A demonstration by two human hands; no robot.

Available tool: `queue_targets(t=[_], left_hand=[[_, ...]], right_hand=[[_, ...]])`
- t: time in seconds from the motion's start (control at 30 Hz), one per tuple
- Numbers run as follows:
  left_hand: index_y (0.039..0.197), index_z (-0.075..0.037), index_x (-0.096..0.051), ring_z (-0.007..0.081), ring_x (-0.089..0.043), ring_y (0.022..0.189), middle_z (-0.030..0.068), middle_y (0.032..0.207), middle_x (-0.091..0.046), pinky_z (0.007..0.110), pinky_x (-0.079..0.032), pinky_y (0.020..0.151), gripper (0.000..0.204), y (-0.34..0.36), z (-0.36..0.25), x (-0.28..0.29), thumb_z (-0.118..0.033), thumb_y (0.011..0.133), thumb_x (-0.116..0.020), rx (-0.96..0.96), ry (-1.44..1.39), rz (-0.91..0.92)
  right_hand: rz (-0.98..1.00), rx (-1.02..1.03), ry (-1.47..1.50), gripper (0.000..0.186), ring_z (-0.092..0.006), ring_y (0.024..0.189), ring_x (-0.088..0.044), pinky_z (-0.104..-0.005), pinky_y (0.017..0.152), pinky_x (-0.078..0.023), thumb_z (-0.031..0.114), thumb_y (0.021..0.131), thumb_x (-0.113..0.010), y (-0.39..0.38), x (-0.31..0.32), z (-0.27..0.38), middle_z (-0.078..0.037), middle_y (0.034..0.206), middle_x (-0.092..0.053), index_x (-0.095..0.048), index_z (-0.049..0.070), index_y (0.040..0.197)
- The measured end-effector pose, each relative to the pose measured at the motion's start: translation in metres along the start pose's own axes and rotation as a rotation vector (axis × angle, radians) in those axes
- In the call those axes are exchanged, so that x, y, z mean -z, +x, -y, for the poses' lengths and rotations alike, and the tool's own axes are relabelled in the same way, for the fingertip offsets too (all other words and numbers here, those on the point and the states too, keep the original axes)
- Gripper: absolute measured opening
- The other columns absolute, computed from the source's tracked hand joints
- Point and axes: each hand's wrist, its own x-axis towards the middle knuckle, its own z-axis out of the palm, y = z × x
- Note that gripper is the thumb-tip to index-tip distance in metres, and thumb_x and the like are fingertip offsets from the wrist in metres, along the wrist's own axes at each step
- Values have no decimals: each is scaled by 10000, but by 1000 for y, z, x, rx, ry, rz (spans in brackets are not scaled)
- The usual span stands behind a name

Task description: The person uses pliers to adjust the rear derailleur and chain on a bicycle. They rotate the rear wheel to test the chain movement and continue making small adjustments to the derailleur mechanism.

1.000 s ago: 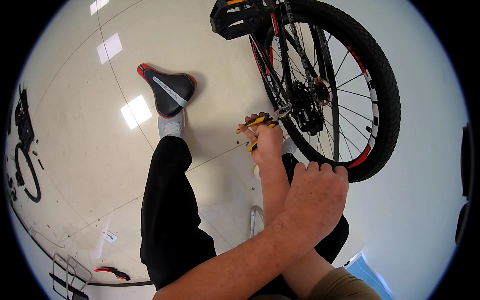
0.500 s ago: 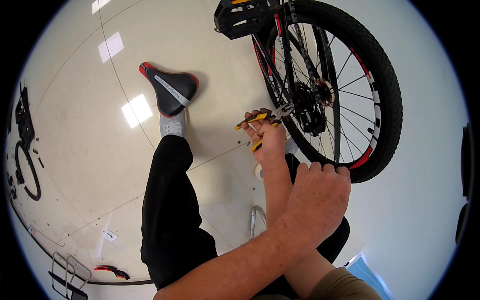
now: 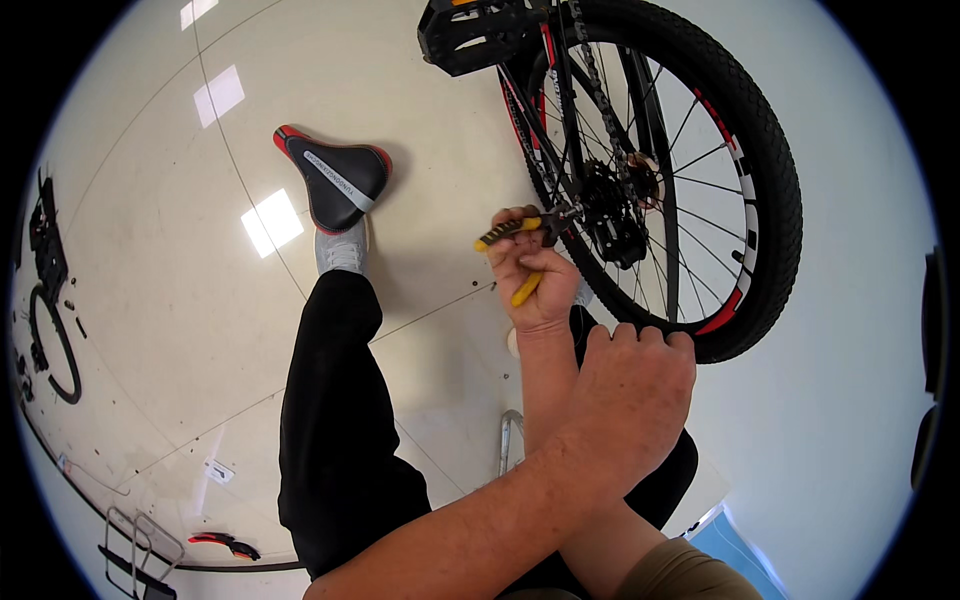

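My forearms cross, the left one over the right. My right hand [image 3: 550, 292] holds a pair of pliers [image 3: 512, 232] with yellow and black handles, spread apart in the palm and fingers. The pliers' jaws reach the axle end beside the rear derailleur [image 3: 622, 240] of a black and red bicycle; I cannot tell whether they grip it. My left hand [image 3: 632, 395] lies at the near edge of the rear tire [image 3: 775, 200], fingers curled over it and their tips hidden. The chain [image 3: 590, 60] runs up from the sprockets.
A black and red saddle [image 3: 345, 185] lies on the tiled floor by my left shoe [image 3: 343, 250]. At the top is a pedal [image 3: 475, 38]. Bicycle parts [image 3: 50, 240] and a metal rack [image 3: 140, 545] are along the far left. A white wall [image 3: 850, 250] stands right of the wheel.
The pliers have turned in my right hand, their handles now tilted differently and the jaws seen more edge-on. My left hand stays at the tire. The whole view shifted slightly.
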Motion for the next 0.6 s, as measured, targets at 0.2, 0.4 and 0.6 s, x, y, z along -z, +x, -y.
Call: queue_targets(t=[0.2,0.4,0.6], left_hand=[[913,-52,-653,256,-679,771,92,795,-679,402,-484,710,132,1,0,-1,-125,830,-725,8,-19,-8],[889,-51,-644,256,-677,752,96,786,-675,400,-483,698,125,2,1,0,-116,822,-728,0,-27,-32],[924,-53,-657,228,-692,818,87,832,-703,388,-486,729,103,4,-1,7,-104,852,-711,7,-24,31]], right_hand=[[-325,99,-532,501,-340,1222,-633,-471,973,-610,-172,762,-367,1,0,-7,-170,1212,-611,-560,-32,1202],[-446,163,-690,510,-322,1181,-652,-507,975,-623,-192,747,-340,4,-9,-11,-166,1181,-609,-552,-24,1180],[-501,146,-702,506,-312,1138,-675,-456,875,-622,-181,771,-338,7,-9,-10,-144,1168,-621,-563,7,1183]])
